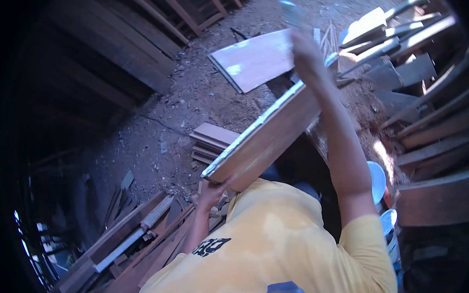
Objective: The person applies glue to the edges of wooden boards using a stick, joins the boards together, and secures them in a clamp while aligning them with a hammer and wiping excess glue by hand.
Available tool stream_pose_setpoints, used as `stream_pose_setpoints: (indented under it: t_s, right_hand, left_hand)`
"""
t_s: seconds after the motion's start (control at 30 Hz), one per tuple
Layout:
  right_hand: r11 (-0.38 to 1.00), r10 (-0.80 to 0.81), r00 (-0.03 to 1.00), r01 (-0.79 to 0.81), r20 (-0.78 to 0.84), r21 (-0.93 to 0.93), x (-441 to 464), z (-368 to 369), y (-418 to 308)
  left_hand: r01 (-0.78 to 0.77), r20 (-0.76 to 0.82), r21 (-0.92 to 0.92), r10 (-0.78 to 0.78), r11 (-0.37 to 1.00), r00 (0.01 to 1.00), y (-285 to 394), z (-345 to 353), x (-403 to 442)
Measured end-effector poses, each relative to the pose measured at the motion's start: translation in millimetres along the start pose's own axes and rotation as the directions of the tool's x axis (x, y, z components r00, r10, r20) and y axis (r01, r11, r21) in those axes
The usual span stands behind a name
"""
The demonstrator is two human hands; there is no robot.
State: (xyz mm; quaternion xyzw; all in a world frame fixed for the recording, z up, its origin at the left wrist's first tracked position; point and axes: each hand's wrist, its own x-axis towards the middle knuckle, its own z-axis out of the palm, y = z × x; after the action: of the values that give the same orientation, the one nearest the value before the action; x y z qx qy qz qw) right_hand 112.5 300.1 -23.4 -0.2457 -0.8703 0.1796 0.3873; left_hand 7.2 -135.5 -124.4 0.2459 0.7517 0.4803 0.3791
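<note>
A long wooden board (268, 143) stands tilted on its edge in front of my torso, its upper narrow edge coated with something white. My left hand (214, 193) grips the board's lower left end. Over the far end, my right hand (305, 52) is raised, closed around a tool with a pale blue tip (288, 10). Motion blurs this tool, so its exact kind is unclear. Beyond the board lies a flat, slightly curved wooden panel (254, 55) with white smears on its face.
Short boards (214, 138) are stacked left of the held board. Loose planks (131, 241) pile up at lower left. Curved wooden pieces (430, 108) crowd the right side, near a white bucket (377, 181). Wood chips cover the ground (157, 122). Large planks (108, 46) lean at upper left.
</note>
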Motion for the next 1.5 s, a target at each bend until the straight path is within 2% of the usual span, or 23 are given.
stream_pose_setpoints:
  t_s: [0.03, 0.07, 0.1, 0.13, 0.17, 0.2, 0.23, 0.3, 0.37, 0.43, 0.5, 0.53, 0.57, 0.63, 0.77, 0.83, 0.9, 1.0, 1.07, 1.17, 1.27, 1.4, 1.5]
  right_hand:
    - [0.979, 0.188, 0.958, -0.202, 0.217, 0.044, 63, 59, -25]
    - [0.935, 0.343, 0.854, -0.352, 0.391, -0.050, 106, 105, -55]
    - [0.958, 0.280, 0.873, -0.229, 0.400, -0.173, 112, 170, -51]
    - [0.927, 0.283, 0.835, -0.110, 0.473, -0.359, 111, 206, -52]
    - [0.882, 0.222, 0.865, 0.018, 0.450, -0.471, 102, 237, -50]
    - [0.817, 0.053, 0.972, 0.089, 0.228, -0.570, 83, 326, -6]
    - [0.802, 0.030, 0.968, 0.126, 0.249, -0.584, 89, 332, 2]
    - [0.943, 0.210, 0.901, -0.084, 0.378, -0.323, 83, 336, 19]
    - [0.910, 0.309, 0.911, -0.199, 0.274, -0.364, 73, 339, 28]
    - [0.895, 0.276, 0.926, -0.150, 0.257, -0.420, 63, 341, 26]
    - [0.880, 0.247, 0.934, -0.104, 0.259, -0.464, 54, 348, 26]
    - [0.883, 0.208, 0.942, -0.065, 0.265, -0.465, 49, 348, 25]
    - [0.887, 0.163, 0.953, -0.028, 0.257, -0.461, 52, 349, 24]
    - [0.888, 0.122, 0.951, 0.022, 0.283, -0.459, 50, 348, 32]
    - [0.883, -0.035, 0.937, 0.192, 0.347, -0.429, 50, 345, 62]
    - [0.903, 0.028, 0.933, 0.131, 0.359, -0.410, 40, 345, 59]
    - [0.926, -0.038, 0.958, 0.141, 0.285, -0.350, 34, 349, 58]
    - [0.927, -0.039, 0.944, 0.156, 0.328, -0.341, 12, 354, 36]
    - [0.933, -0.053, 0.943, 0.164, 0.329, -0.321, 1, 367, 17]
    - [0.940, -0.053, 0.936, 0.164, 0.348, -0.299, -19, 408, -16]
    - [0.946, -0.038, 0.936, 0.146, 0.351, -0.288, -38, 438, -50]
    - [0.892, -0.033, 0.942, 0.178, 0.335, -0.414, -45, 452, -54]
    - [0.915, 0.041, 0.893, 0.147, 0.449, -0.375, -37, 436, -58]
  left_hand:
    - [0.057, 0.031, -0.010, -0.057, 0.998, 0.998, 0, -2, 2]
    - [0.134, -0.012, 0.017, -0.133, 0.991, 0.991, 1, -2, 2]
    - [0.127, -0.038, -0.015, -0.128, 0.992, 0.991, 2, 0, 0]
    - [0.150, -0.022, -0.108, -0.153, 0.983, 0.988, 2, 4, -1]
    - [0.171, 0.005, -0.204, -0.174, 0.964, 0.985, 1, 6, 1]
    - [0.162, 0.001, -0.240, -0.167, 0.957, 0.986, -3, 5, 0]
    - [0.154, 0.016, -0.267, -0.155, 0.951, 0.988, -9, 8, -1]
    - [0.169, 0.039, -0.334, -0.166, 0.927, 0.985, -14, 10, -2]
    - [0.186, 0.049, -0.346, -0.181, 0.920, 0.982, -12, 12, -6]
    - [0.164, 0.020, -0.364, -0.169, 0.917, 0.985, -33, 11, -1]
    - [0.154, 0.073, -0.407, -0.136, 0.900, 0.988, -35, 7, 2]
    - [0.268, 0.136, -0.439, -0.232, 0.858, 0.963, -32, 4, 4]
    - [0.260, 0.138, -0.442, -0.221, 0.858, 0.965, -29, -2, 11]
    - [0.080, 0.130, -0.264, -0.046, 0.961, 0.990, -18, -13, 21]
    - [-0.061, 0.111, -0.246, 0.091, 0.967, 0.990, -39, -16, 36]
    - [-0.051, 0.141, -0.280, 0.093, 0.959, 0.986, -50, -17, 32]
    - [-0.019, 0.147, -0.327, 0.071, 0.945, 0.987, -62, -15, 32]
    - [0.095, 0.217, -0.384, -0.011, 0.918, 0.976, -77, -12, 32]
    - [-0.036, 0.181, -0.347, 0.104, 0.937, 0.978, -71, -19, 36]
    - [-0.069, 0.210, -0.343, 0.148, 0.937, 0.967, -67, -26, 43]
    - [-0.070, 0.246, -0.338, 0.160, 0.939, 0.956, -57, -36, 47]
    - [-0.059, 0.252, -0.328, 0.148, 0.943, 0.956, -61, -45, 48]
    - [-0.054, 0.265, -0.296, 0.136, 0.954, 0.954, -61, -46, 46]
